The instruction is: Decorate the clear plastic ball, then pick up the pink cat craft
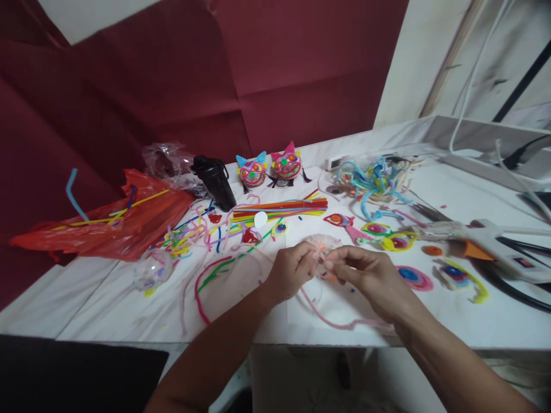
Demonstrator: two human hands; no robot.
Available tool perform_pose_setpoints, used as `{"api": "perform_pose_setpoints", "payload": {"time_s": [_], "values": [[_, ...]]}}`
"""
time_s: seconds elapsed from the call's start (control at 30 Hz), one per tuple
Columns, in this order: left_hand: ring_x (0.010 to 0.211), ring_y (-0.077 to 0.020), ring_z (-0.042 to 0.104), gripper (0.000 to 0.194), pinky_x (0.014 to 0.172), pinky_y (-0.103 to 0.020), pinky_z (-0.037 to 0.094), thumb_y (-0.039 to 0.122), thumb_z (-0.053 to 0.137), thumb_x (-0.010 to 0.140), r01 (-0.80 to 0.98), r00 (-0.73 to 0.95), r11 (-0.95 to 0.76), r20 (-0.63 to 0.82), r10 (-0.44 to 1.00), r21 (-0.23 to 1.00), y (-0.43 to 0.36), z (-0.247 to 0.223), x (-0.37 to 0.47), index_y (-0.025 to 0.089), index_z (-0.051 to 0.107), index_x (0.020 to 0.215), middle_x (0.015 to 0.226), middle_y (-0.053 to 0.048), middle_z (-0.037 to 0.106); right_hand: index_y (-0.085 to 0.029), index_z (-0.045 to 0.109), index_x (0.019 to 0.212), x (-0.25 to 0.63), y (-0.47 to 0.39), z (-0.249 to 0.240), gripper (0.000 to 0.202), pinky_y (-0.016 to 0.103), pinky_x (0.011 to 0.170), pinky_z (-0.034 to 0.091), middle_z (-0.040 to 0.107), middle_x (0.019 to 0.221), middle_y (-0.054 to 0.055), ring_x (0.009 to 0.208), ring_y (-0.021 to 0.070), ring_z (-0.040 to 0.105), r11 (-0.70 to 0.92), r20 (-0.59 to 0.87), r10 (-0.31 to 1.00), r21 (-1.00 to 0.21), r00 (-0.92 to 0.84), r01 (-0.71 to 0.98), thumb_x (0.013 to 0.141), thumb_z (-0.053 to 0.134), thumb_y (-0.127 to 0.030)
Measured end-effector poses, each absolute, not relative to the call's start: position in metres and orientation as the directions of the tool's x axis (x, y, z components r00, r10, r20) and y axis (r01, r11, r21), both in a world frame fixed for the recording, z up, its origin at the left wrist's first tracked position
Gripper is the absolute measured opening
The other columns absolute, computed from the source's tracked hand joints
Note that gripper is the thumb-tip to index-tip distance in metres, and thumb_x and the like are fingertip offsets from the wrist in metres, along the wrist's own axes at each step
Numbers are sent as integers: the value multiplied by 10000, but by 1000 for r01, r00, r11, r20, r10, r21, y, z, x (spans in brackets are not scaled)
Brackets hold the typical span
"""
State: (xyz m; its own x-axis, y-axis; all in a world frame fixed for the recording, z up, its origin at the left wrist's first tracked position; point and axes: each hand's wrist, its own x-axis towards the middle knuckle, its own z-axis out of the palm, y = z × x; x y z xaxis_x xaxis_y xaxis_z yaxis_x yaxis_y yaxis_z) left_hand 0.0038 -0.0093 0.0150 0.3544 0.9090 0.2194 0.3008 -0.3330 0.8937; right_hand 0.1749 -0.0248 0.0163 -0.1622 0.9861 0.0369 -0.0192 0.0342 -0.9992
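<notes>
My left hand [297, 267] and my right hand [365, 272] meet over a white sheet [297, 310], their thumbs and forefingers closed in a pinch. Between the fingertips is a small pale pink bit, seemingly part of the pink pipe cleaner [331, 324] that curves below the hands; its upper part is hidden. Just behind the fingers sits a clear ball [321, 240] with orange on it, partly covered by both hands. Coiled pipe-cleaner pieces lie to the right: a blue and pink oval [413, 277], a yellow-rimmed eye shape [399, 241] and an orange disc [432, 250].
A glue gun [503, 246] with black cables lies at the right. Behind are two finished lion-like heads [252, 172], a black bottle [215, 182], a pipe-cleaner bundle [279, 210] and a tangled heap [379, 180]. Left are a red bag [146, 212] and another clear ball [152, 269].
</notes>
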Motion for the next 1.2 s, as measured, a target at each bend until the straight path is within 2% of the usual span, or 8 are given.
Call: {"api": "perform_pose_setpoints", "payload": {"time_s": [0.07, 0.17, 0.33, 0.4, 0.53, 0.63, 0.93, 1.2], "values": [[440, -60, 402, 274, 481, -174, 342, 342, 425, 926, 322, 363, -349, 226, 904, 880, -9, 15, 3, 167, 552, 757, 510, 71, 444, -180, 722, 742, 182, -22, 19, 411, 276, 579, 422, 658, 708, 41, 630, 157, 524, 104, 87, 970, -992, -229, 65, 669, 759, -583], [446, -56, 407, 281, 487, -173, 342, 335, 426, 930, 325, 396, -368, 228, 890, 871, -9, 16, 2, 167, 544, 739, 520, 68, 459, -181, 739, 750, 195, -14, 25, 378, 264, 563, 402, 655, 706, 33, 617, 142, 508, 129, 75, 923, -984, -379, 120, 734, 712, -557], [421, -45, 405, 252, 461, -170, 335, 318, 430, 923, 287, 436, -315, 169, 884, 905, -9, 15, 2, 162, 556, 770, 532, 76, 460, -170, 744, 759, 202, -1, 29, 313, 268, 597, 423, 655, 689, 28, 636, 139, 531, 78, 6, 865, -989, -502, 123, 709, 757, -479], [395, -40, 389, 254, 423, -169, 313, 346, 441, 917, 242, 429, -253, 130, 894, 937, -8, 13, 2, 161, 545, 778, 537, 77, 463, -156, 724, 731, 200, 1, 27, 331, 269, 606, 422, 650, 692, 30, 639, 136, 532, 83, 13, 876, -989, -482, 124, 697, 768, -482], [358, -39, 368, 293, 362, -169, 272, 432, 484, 890, 111, 419, -131, 73, 905, 985, -7, 11, 3, 155, 540, 815, 535, 77, 472, -150, 641, 669, 190, -2, 20, 351, 226, 517, 358, 548, 593, -23, 552, 95, 450, 135, 100, 922, -989, -374, 66, 644, 824, -448], [360, -40, 386, 317, 362, -165, 281, 460, 503, 879, 77, 416, -100, 59, 907, 992, -7, 12, 3, 148, 546, 839, 536, 73, 480, -170, 589, 716, 184, -5, 16, 362, 221, 497, 380, 567, 613, -24, 545, 105, 487, 125, 125, 945, -992, -304, -17, 614, 851, -398], [375, -42, 395, 195, 380, -163, 300, 335, 517, 869, 179, 391, -172, 90, 916, 969, -9, 15, 4, 166, 517, 772, 513, 74, 476, -164, 613, 766, 174, -9, 8, 262, 229, 510, 425, 593, 630, -3, 554, 119, 535, 106, 119, 980, -991, -161, -84, 587, 761, -285], [390, -27, 381, 189, 401, -155, 300, 327, 532, 848, 220, 455, -138, 24, 890, 966, -5, 19, -2, 152, 567, 787, 532, 78, 466, -163, 601, 780, 179, -11, 7, 278, 222, 512, 397, 588, 661, 3, 571, 110, 511, 92, 116, 957, -991, -265, -101, 693, 772, -362]]}}
